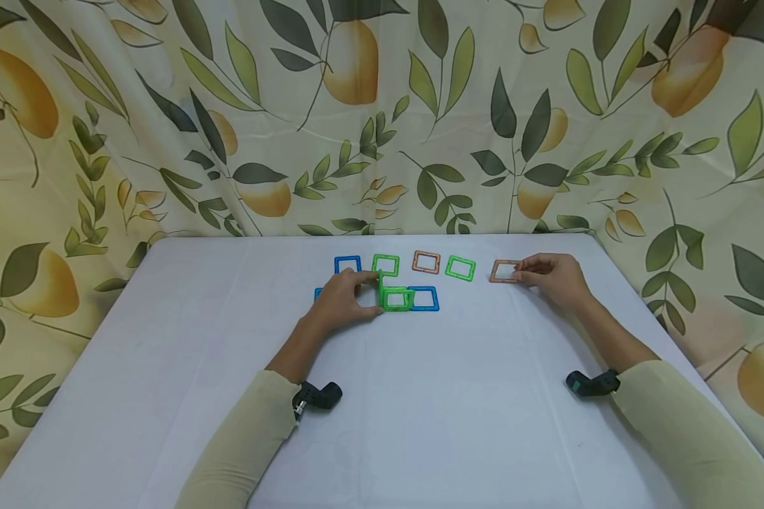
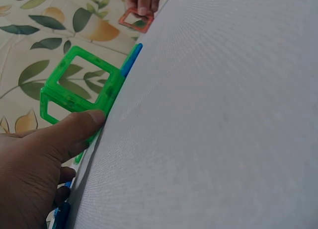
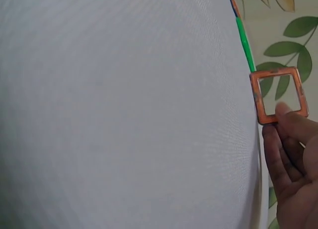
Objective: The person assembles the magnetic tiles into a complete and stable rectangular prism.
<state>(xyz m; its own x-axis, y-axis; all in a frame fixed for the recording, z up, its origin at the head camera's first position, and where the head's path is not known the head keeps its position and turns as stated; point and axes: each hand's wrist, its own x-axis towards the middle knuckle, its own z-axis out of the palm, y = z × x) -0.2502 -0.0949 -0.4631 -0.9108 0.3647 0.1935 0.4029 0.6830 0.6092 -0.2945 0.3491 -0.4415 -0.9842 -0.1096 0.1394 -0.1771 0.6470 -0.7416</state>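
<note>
My right hand (image 1: 555,279) pinches an orange square magnetic tile (image 1: 504,271) between thumb and fingers. In the right wrist view, that orange tile (image 3: 255,97) is held by one edge, with the thumb on its frame. My left hand (image 1: 339,300) grips green magnetic tiles, its thumb at their near corner and its forefinger at the far side. One green tile (image 1: 380,290) stands upright, and another green tile (image 1: 397,300) joins it at the front. The left wrist view shows the thumb against the green tiles (image 2: 74,97). A blue tile (image 1: 425,308) lies against their right side.
Behind the hands lie a blue tile (image 1: 347,259), a green tile (image 1: 385,256), an orange tile (image 1: 426,253) and another green tile (image 1: 460,259). One more blue tile (image 1: 317,292) is mostly hidden by the left hand. A patterned curtain (image 1: 382,141) hangs behind the white table (image 1: 420,424).
</note>
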